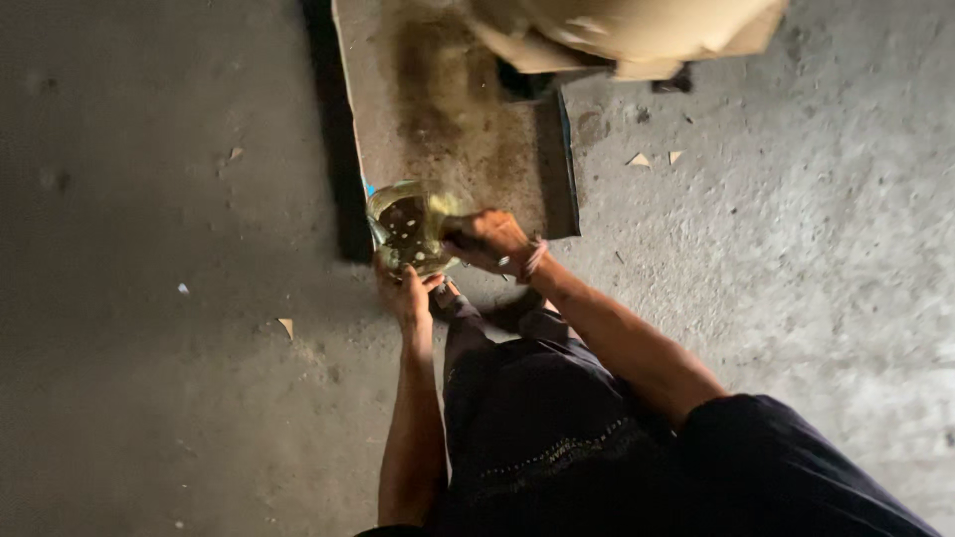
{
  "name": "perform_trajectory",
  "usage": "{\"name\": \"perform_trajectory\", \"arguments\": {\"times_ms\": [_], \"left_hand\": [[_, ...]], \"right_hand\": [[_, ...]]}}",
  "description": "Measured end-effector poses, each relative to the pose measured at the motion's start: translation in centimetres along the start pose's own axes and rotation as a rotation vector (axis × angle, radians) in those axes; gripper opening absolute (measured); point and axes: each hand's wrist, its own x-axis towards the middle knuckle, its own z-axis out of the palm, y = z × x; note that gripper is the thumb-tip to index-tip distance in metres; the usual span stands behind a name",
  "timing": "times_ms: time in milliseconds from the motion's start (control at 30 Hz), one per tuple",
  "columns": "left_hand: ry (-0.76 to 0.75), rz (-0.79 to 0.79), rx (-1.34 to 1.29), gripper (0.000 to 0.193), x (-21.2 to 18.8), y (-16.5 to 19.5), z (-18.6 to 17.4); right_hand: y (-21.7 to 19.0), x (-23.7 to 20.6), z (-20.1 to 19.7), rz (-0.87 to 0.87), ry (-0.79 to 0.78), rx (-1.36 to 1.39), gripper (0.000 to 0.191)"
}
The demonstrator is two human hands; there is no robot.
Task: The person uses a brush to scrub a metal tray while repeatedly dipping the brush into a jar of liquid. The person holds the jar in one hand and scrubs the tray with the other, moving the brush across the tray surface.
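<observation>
Head view: a clear jar (408, 229), yellowish and speckled inside, is held over the near edge of a stained flat board (458, 109) lying on the concrete floor (149, 298). Left hand (406, 296) cups the jar from below, fingers closed on it. Right hand (489, 242) grips its side or mouth; which is unclear. Crumpled cardboard (627, 35) lies beyond. Jar in hand, not set down; its contents are hard to make out.

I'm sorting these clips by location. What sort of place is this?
Probably a workshop or storage area with a rough, utilitarian floor. The bare concrete floor is stained and littered with scraps, a stained board lies flat on it, and torn cardboard sits at the far end.
</observation>
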Motion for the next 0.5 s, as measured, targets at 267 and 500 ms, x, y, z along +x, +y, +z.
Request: {"name": "perform_trajectory", "arguments": {"times_ms": [267, 500], "left_hand": [[-0.175, -0.046, 0.136, 0.069, -6.4, -3.5, 8.1], [-0.240, -0.021, 0.197, 0.068, -12.1, -9.6, 15.5]], "right_hand": [[8.9, -6.4, 0.9, 0.109, 0.015, -0.256, 0.038], [15.7, -16.1, -3.0, -0.087, 0.161, -0.550, 0.061]]}}
